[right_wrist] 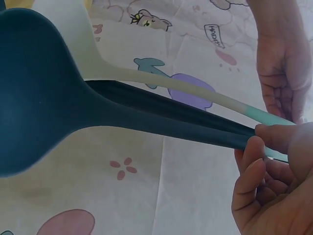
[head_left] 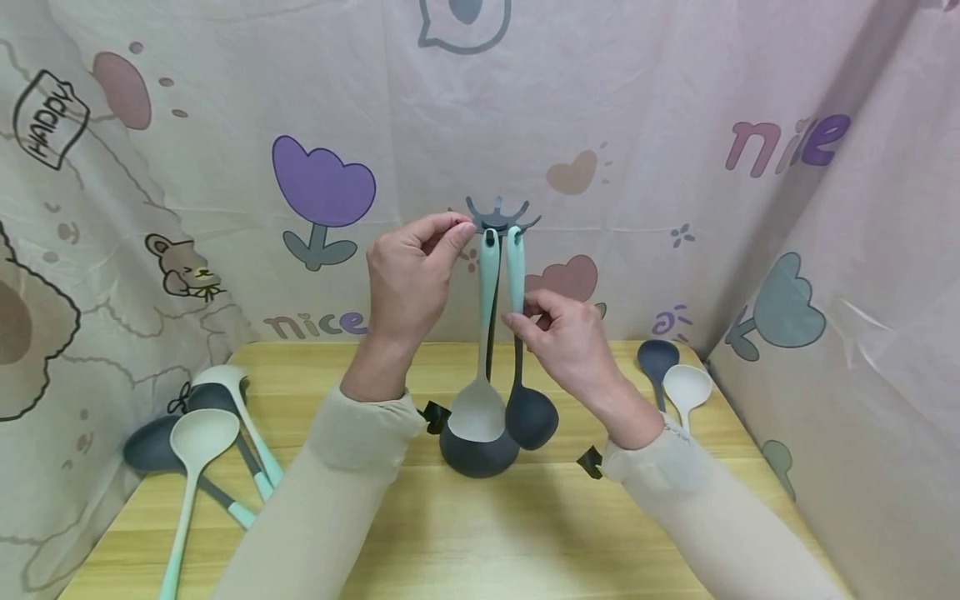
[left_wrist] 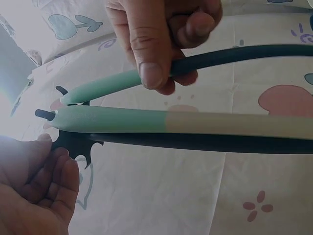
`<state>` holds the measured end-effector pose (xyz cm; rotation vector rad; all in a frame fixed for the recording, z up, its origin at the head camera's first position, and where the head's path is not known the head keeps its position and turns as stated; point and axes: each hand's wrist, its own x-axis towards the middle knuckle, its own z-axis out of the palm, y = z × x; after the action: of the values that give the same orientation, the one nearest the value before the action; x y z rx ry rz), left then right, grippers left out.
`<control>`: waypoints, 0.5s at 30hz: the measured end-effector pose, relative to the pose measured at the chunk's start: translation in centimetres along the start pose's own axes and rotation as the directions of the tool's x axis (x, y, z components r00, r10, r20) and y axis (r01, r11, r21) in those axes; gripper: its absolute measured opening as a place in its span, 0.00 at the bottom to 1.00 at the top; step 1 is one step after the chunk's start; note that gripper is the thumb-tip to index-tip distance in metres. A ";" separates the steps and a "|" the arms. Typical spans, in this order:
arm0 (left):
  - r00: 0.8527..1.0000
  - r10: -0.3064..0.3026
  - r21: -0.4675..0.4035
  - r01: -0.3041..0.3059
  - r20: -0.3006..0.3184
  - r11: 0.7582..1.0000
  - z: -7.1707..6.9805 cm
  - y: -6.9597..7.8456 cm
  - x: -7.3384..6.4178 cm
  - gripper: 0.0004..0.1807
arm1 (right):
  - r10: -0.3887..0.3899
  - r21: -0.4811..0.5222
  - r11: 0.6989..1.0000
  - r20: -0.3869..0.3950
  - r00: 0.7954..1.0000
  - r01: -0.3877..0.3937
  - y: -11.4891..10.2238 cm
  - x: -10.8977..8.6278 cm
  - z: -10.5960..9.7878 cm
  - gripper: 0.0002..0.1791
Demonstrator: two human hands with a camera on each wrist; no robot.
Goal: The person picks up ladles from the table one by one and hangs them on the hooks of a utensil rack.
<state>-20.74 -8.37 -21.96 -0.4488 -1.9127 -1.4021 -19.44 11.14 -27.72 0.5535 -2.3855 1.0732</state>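
A dark utensil stand rises from a round base (head_left: 480, 460), with a crown of curved hooks (head_left: 498, 218) on top. My left hand (head_left: 411, 275) pinches the left edge of that crown between thumb and fingers. From a front hook hangs a cream ladle (head_left: 477, 408) with a mint handle. Beside it on the right, my right hand (head_left: 566, 337) pinches a dark ladle (head_left: 532, 417) low on its mint handle (left_wrist: 105, 88). This handle's top end meets a hook, whose tip shows past it in the left wrist view. The stand's post is mostly hidden behind the cream ladle.
At the table's left lie cream and dark utensils with mint handles, among them a cream ladle (head_left: 204, 433) and a dark one (head_left: 153, 443). A dark spoon (head_left: 658, 358) and a cream spoon (head_left: 687, 385) lie at the right. A printed curtain (head_left: 420, 108) encloses the wooden table (head_left: 480, 550).
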 end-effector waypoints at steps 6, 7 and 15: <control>1.000 -0.015 -0.004 0.015 0.003 1.000 -0.2 0.0 -0.1 0.11 | 0.016 0.003 1.000 0.019 1.000 -0.017 0.2 -0.3 0.4 0.09; 1.000 -0.015 -0.004 0.015 0.003 1.000 -0.2 0.0 -0.1 0.11 | 0.019 0.009 1.000 0.021 1.000 -0.019 0.3 -0.3 0.5 0.10; 1.000 -0.029 -0.027 0.029 0.007 0.999 -0.1 0.1 0.0 0.11 | 0.034 0.001 0.999 0.004 0.999 -0.034 1.4 -1.5 -0.2 0.20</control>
<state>-20.65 -8.41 -21.90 -0.4406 -1.9143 -1.4485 -18.94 12.44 -29.27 0.5176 -2.4064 1.0883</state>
